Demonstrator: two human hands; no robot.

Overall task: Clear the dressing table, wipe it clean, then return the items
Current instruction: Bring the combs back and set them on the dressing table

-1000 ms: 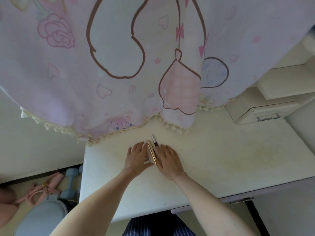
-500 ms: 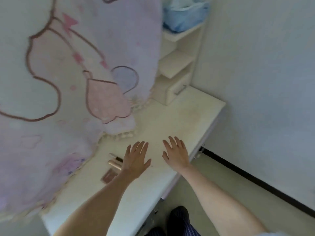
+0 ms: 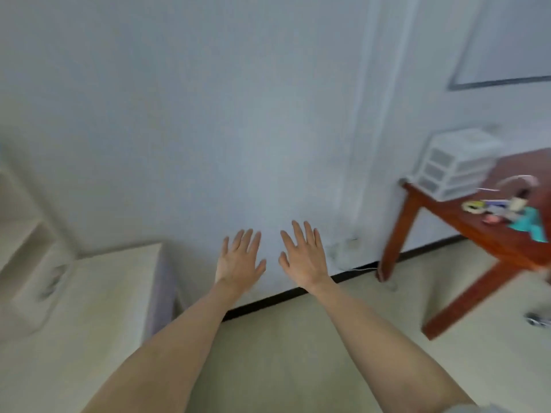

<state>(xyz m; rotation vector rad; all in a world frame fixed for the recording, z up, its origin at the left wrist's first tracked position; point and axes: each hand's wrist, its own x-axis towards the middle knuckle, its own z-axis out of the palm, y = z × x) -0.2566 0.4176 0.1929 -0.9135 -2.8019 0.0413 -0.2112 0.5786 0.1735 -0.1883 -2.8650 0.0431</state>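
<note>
between loads, we judge: our left hand [image 3: 240, 259] and right hand [image 3: 302, 257], spread and empty, next reach the red worktop [image 3: 489, 234] right of them.

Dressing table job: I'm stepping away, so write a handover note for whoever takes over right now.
Left hand: open, fingers spread, holding nothing.
Right hand: open, holding nothing.
Dressing table: at left, its visible top bare.
Small items lie on the red-brown side table, beside a white drawer unit; too blurred to identify.
Left: fetch those items and return them. Whether wiping is finished can't be told.
</note>
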